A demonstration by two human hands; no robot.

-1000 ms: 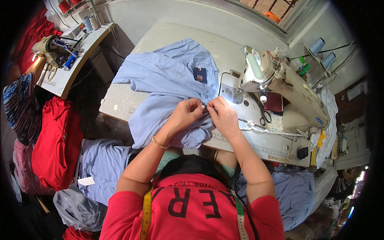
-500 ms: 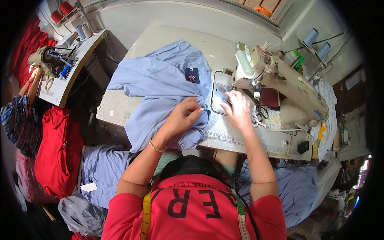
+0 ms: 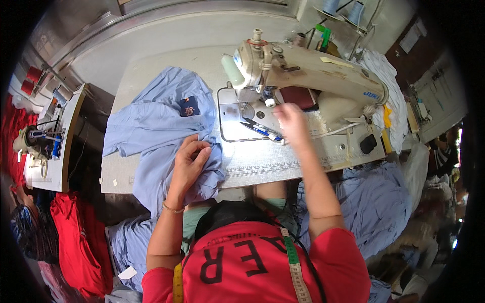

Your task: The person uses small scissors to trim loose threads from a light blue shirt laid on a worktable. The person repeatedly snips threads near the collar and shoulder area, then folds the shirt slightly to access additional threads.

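A light blue garment (image 3: 161, 113) lies bunched on the left of the sewing table, with a navy label patch (image 3: 189, 107) facing up. My left hand (image 3: 189, 159) is on its right edge, with fingers curled and closed on the cloth. Over the table beneath the sewing machine's arm, my right hand (image 3: 293, 123) is smeared by motion, and its fingers do not show clearly. Just left of it, slim pointed blue-and-black tools (image 3: 260, 130) lie across the machine's bed plate; whether the hand touches them I cannot tell. The sewing machine (image 3: 308, 70) stands to the right of the garment.
A dark red pad (image 3: 298, 96) sits under the machine's arm, and a small black object (image 3: 368, 144) near the table's right end. Blue cloth (image 3: 369, 202) hangs below on the right. At left are red cloth (image 3: 81, 242) and another sewing machine (image 3: 38, 140) beside a person.
My view has swung to the right. My right hand has moved away from the bed plate, rightward, and the pointed tools now lie on the plate. My left hand stays on the garment.
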